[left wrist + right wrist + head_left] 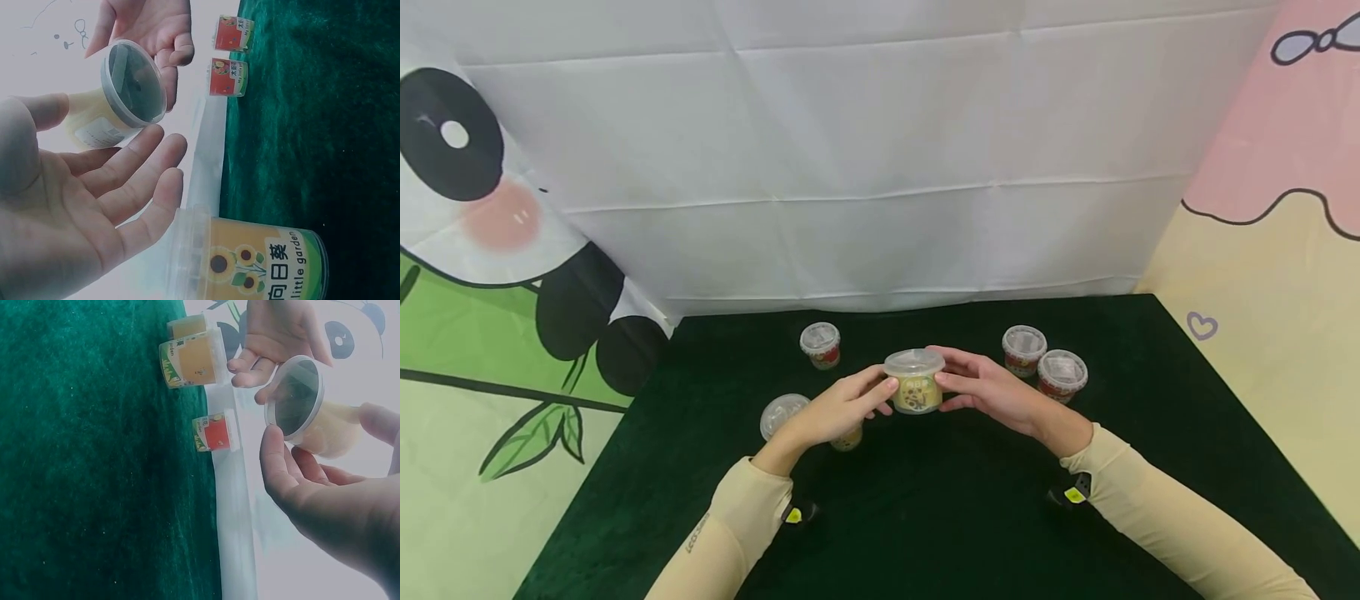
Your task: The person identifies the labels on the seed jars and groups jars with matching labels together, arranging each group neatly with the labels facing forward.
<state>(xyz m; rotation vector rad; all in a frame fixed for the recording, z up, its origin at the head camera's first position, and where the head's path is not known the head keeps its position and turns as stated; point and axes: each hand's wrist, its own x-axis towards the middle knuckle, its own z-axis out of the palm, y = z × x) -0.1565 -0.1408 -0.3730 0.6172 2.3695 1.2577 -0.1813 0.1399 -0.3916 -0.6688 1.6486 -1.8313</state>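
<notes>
Both hands hold a clear plastic cup (917, 392) with a yellow label and a clear lid, raised upright over the table. My left hand (842, 408) grips its left side, thumb in front. From the right, my right hand (1000, 392) pinches the cup between thumb and fingers. In the left wrist view, the round see-through end of the held cup (128, 87) faces the green cloth. A yellow cup with sunflowers on its label (244, 265) stands below the left hand. In the head view, that hand partly hides two lidded cups, one showing its clear lid (782, 412).
A red-labelled cup (822, 346) stands at the back left. Two more red-labelled cups, one farther back (1024, 350) and one nearer (1063, 375), sit side by side beyond the right hand. Dark green cloth (940, 517) covers the table; a white curtain (880, 167) hangs behind.
</notes>
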